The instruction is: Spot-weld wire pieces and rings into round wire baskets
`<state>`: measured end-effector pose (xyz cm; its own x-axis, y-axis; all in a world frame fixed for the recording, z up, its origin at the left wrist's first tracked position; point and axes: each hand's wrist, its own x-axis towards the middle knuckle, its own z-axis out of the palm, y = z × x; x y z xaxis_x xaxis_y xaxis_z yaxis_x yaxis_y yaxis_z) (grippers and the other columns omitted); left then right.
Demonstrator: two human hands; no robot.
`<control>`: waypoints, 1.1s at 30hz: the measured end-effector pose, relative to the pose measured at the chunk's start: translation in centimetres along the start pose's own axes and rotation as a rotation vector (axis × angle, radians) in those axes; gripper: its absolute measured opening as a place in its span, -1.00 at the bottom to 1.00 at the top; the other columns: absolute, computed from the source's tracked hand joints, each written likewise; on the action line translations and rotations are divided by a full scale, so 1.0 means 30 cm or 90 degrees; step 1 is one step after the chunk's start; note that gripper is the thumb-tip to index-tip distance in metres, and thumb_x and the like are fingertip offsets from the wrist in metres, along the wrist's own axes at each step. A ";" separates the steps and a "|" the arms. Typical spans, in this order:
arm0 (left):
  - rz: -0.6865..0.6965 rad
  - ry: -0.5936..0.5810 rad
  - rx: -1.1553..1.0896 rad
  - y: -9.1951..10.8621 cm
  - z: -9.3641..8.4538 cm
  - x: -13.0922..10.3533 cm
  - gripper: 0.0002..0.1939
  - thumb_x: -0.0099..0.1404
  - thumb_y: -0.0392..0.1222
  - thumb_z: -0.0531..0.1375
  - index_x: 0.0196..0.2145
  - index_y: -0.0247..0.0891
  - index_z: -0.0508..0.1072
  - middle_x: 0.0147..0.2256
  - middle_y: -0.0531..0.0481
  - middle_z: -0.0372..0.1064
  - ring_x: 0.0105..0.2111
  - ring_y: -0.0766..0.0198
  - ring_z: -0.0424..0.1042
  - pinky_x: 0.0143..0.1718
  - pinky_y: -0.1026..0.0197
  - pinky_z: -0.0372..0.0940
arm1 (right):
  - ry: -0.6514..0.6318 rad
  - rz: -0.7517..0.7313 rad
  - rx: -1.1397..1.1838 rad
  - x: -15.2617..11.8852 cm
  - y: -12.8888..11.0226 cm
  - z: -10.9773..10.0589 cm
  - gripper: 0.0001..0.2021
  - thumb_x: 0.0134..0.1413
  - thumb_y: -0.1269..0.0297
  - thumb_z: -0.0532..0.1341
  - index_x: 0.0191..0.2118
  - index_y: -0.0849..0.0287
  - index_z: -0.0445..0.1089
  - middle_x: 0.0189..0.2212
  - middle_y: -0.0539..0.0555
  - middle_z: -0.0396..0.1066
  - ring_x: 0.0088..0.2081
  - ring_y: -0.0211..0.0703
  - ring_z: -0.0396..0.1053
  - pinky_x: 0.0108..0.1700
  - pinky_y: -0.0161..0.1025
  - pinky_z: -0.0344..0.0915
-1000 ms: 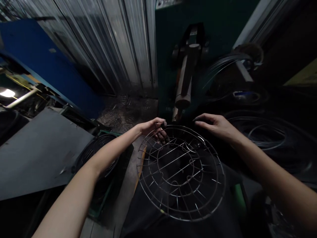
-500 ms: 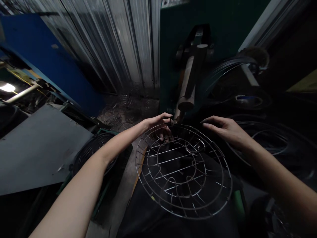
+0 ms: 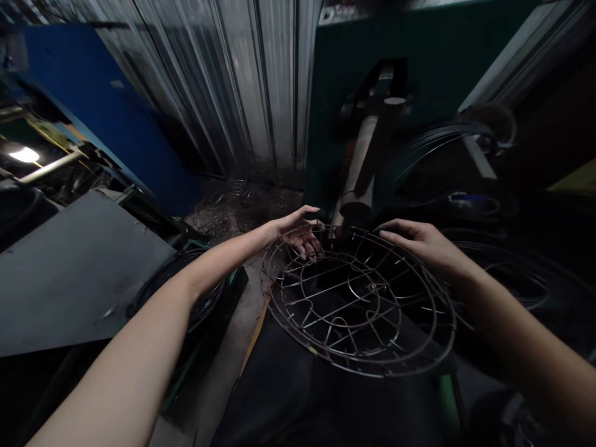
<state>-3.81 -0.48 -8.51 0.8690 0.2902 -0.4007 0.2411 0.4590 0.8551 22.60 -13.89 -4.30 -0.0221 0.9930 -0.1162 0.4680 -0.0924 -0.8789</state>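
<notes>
A round wire rack (image 3: 354,304) made of rings and cross wires hangs tilted over the dark cloth at my lap. At its far left edge is my left hand (image 3: 302,233), fingers spread, partly seen through the wires. My right hand (image 3: 410,237) is at the far right edge, thumb and fingers apart, with the fingertips close to the rim. Whether either hand bears the rack's weight is unclear. Just beyond the far rim a metal cylinder (image 3: 357,167) sticks out from a dark green machine (image 3: 433,56).
Coils of dark wire lie at the left (image 3: 205,304) and at the right (image 3: 516,279). A grey sheet (image 3: 84,279) and a blue panel (image 3: 107,112) are on the left. Corrugated metal (image 3: 274,81) forms the wall behind.
The rack has tilted flatter, its near edge rising and shifting right. My left hand's fingers have spread a little. The surroundings have shifted slightly right and down in view.
</notes>
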 end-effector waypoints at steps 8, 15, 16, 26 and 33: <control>-0.094 -0.079 0.010 0.039 0.025 0.018 -0.36 0.07 0.35 -0.04 -0.12 -0.23 0.26 -0.30 -0.18 0.43 -0.33 -0.02 0.45 -0.34 -0.08 0.34 | -0.041 -0.042 -0.080 0.096 -0.058 -0.049 -0.44 -0.21 -0.28 0.23 -0.31 0.17 0.46 -0.37 0.03 0.47 -0.33 -0.13 0.39 -0.27 -0.21 0.34; -0.048 -0.088 -0.080 0.090 0.052 -0.013 -0.45 0.15 0.26 -0.02 -0.07 -0.18 0.22 -0.30 -0.09 0.43 -0.29 0.02 0.45 -0.30 -0.07 0.35 | -0.163 -0.053 -0.113 0.178 -0.082 -0.025 -0.43 -0.24 -0.28 0.24 -0.30 0.16 0.50 -0.44 -0.02 0.46 -0.42 -0.18 0.37 -0.40 -0.27 0.33; -0.052 -0.091 -0.083 0.093 0.052 -0.010 -0.46 0.17 0.25 -0.02 -0.06 -0.18 0.22 -0.30 -0.08 0.42 -0.28 0.02 0.45 -0.29 -0.06 0.35 | -0.171 -0.044 -0.102 0.191 -0.079 -0.030 -0.45 -0.25 -0.26 0.26 -0.29 0.15 0.50 -0.43 -0.02 0.46 -0.40 -0.17 0.38 -0.38 -0.26 0.35; -0.050 -0.097 -0.066 0.082 0.072 0.018 -0.43 0.22 0.21 -0.08 0.00 -0.25 0.28 -0.37 -0.06 0.42 -0.23 0.02 0.44 -0.30 0.00 0.35 | -0.248 -0.020 0.023 0.234 -0.056 -0.003 -0.69 -0.25 0.07 0.38 -0.49 0.24 0.41 -0.53 -0.05 0.41 -0.35 -0.25 0.36 -0.17 -0.22 0.36; -0.011 -0.040 -0.065 0.110 0.077 -0.005 -0.52 0.29 0.13 -0.10 -0.11 -0.29 0.34 -0.26 -0.04 0.41 -0.14 0.01 0.40 -0.27 -0.02 0.33 | -0.168 -0.076 0.108 0.223 -0.050 0.051 -0.56 -0.32 0.03 0.43 -0.34 0.24 0.43 -0.41 -0.01 0.45 -0.29 -0.22 0.36 -0.08 -0.16 0.33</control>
<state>-2.14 -0.96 -4.88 0.8915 0.2291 -0.3909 0.2138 0.5480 0.8087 20.39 -7.23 -4.46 -0.3062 0.9463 -0.1036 0.2950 -0.0091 -0.9554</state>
